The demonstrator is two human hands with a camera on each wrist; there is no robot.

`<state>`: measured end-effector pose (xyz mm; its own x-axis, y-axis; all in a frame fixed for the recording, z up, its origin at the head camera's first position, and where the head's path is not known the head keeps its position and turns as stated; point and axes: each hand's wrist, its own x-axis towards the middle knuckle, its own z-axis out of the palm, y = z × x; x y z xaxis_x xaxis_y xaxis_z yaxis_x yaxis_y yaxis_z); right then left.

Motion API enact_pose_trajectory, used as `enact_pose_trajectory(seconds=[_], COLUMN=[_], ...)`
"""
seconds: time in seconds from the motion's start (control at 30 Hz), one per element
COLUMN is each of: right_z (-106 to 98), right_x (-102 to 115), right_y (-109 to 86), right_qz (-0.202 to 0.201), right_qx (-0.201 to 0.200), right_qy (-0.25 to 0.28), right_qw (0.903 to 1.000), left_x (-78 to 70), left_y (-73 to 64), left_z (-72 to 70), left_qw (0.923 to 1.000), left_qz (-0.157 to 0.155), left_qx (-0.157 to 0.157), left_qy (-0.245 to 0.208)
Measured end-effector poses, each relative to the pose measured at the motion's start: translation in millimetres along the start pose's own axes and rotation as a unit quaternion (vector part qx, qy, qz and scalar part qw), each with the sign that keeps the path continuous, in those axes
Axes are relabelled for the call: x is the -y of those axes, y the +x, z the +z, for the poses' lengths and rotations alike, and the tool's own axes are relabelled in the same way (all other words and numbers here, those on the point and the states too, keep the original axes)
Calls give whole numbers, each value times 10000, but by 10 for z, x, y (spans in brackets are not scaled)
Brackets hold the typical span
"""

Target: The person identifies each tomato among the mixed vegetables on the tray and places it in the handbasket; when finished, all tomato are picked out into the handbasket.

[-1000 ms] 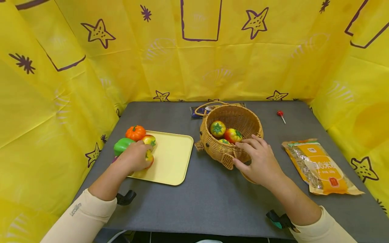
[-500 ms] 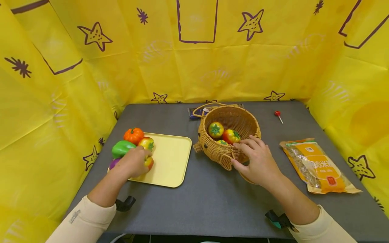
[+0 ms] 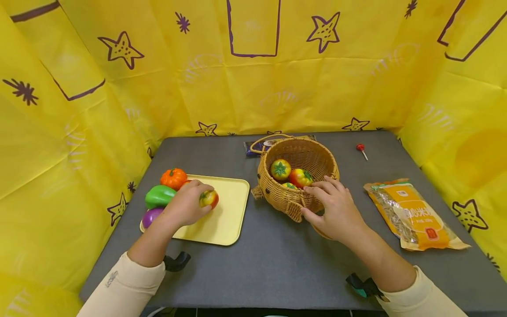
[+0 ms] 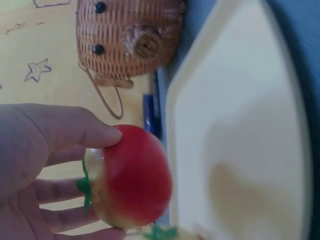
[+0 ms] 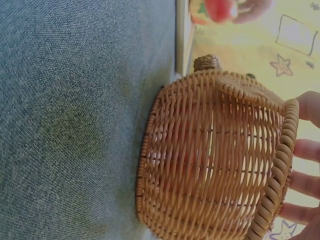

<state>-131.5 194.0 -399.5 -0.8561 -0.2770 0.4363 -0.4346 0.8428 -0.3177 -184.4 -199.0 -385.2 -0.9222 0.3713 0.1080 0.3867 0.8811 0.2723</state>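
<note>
My left hand [image 3: 188,204] holds a red-and-yellow toy tomato [image 4: 135,175] with a green leafy top, raised over the pale yellow tray [image 3: 225,220]. Thumb and fingers lie on either side of it in the left wrist view. A second toy tomato [image 4: 162,233] shows below it there, mostly hidden by my hand in the head view. My right hand [image 3: 336,209] grips the near rim of a wicker animal-shaped basket [image 3: 277,193], thumb outside and fingers at the rim. Several similar tomatoes [image 3: 301,178] lie inside the basket.
Along the tray's left side lie an orange toy pumpkin [image 3: 173,178], a green toy vegetable [image 3: 158,197] and a purple one [image 3: 151,216]. A dark blue packet [image 3: 253,149] lies behind the basket. To the right are a red lollipop [image 3: 361,148] and an orange food bag [image 3: 416,215].
My left hand has lifted the tomato from the tray and carried it a little to the right, uncovering the purple vegetable. My right hand stays at the basket rim.
</note>
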Motion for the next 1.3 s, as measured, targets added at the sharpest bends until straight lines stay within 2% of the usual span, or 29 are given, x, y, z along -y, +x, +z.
enact_pose_trajectory(seconds=[0.17,0.3,0.6,0.77,1.03,1.2,1.3], right_z=[1,9,24,18,15,22,25], right_x=[0,-2,-18,-15,-23,-26,-28], right_y=[5,1,4,0,-4,-4,-5], right_qz=[-36,-61,-134,-123,-94,-108,-107], right_qx=[-40,-90,-183,-205,-200,-222,-230], right_qy=[-8,11,54,60,50,42,51], right_qw=[10000,9999,9997,9997,9997,9997,9997], left_x=[-177,-362,-803,-1037,-1378,-1493,-1525], left_y=[165,311,627,799,1037,1164,1215], left_z=[-24,-93,-229,-242,-151,-17,64], left_qw=[9997,9988,9928,9887,9877,9873,9876], left_qz=[-48,54,618,914,1250,1493,1534], left_qx=[-127,-227,-726,-846,-644,-386,-139], left_qy=[-225,-438,-730,-831,-683,-388,-299])
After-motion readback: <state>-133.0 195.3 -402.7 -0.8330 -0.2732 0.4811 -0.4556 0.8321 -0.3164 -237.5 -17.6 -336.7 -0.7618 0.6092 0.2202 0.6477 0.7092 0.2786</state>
